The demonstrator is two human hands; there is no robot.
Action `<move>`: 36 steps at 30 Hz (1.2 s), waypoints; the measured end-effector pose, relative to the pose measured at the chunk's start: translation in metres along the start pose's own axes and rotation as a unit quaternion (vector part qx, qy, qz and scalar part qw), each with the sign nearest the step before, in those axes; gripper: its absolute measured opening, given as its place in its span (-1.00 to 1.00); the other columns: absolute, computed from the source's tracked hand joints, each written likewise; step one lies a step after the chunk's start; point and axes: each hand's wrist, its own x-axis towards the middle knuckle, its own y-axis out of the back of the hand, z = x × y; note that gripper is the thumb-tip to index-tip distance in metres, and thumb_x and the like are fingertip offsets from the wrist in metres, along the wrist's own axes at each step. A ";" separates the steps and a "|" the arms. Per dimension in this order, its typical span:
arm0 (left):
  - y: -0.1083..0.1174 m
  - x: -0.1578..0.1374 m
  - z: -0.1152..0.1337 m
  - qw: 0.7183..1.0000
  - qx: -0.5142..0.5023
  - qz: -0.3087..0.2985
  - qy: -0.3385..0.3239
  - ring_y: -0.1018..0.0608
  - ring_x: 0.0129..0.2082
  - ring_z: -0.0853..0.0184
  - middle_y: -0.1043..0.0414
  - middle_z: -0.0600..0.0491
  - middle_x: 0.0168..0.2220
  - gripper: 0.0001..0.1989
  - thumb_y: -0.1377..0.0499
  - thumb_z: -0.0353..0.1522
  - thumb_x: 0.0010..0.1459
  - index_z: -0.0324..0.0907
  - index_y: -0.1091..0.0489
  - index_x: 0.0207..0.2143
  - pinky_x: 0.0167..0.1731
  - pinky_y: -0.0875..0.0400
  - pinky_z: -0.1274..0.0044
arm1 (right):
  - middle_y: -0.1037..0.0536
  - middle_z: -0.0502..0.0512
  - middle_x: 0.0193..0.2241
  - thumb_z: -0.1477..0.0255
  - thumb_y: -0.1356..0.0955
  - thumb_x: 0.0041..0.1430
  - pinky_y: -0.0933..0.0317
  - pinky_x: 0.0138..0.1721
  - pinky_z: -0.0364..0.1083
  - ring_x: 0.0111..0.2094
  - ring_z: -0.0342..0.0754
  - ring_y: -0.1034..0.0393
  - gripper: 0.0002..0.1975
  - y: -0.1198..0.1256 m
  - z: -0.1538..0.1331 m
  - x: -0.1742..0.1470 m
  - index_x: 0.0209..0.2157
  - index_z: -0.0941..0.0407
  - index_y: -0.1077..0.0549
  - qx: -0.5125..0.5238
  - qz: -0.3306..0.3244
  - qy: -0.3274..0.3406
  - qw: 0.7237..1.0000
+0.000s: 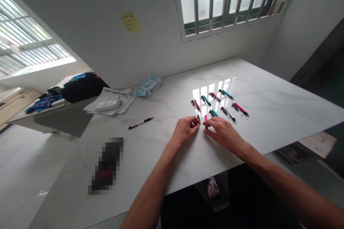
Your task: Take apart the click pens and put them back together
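Forearms [153, 186], red pen part [206, 118] within right grip [222, 131]

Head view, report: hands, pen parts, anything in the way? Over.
Left hand by dark piece; right hand at pink barrel, grips unclear. Thin white stick between hands. Teal piece close beyond right hand.

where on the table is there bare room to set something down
Bare tabletop lies between the pen parts and its right edge, and between the lone pen and left hand. It is crowded around the right hand, among the pen parts.
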 end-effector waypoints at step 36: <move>0.006 -0.001 -0.001 0.995 0.091 0.008 -0.039 -0.45 -0.26 0.20 -0.46 0.05 -0.26 -0.64 -0.45 -0.12 0.10 -0.08 -0.42 -0.22 -0.28 -0.23 0.43 | -0.61 0.17 -0.14 0.50 -0.37 0.37 -0.40 -0.01 0.13 -0.08 0.14 -0.50 -0.88 -0.003 0.009 0.003 -0.11 0.07 -0.55 -0.002 -0.017 0.020 1.000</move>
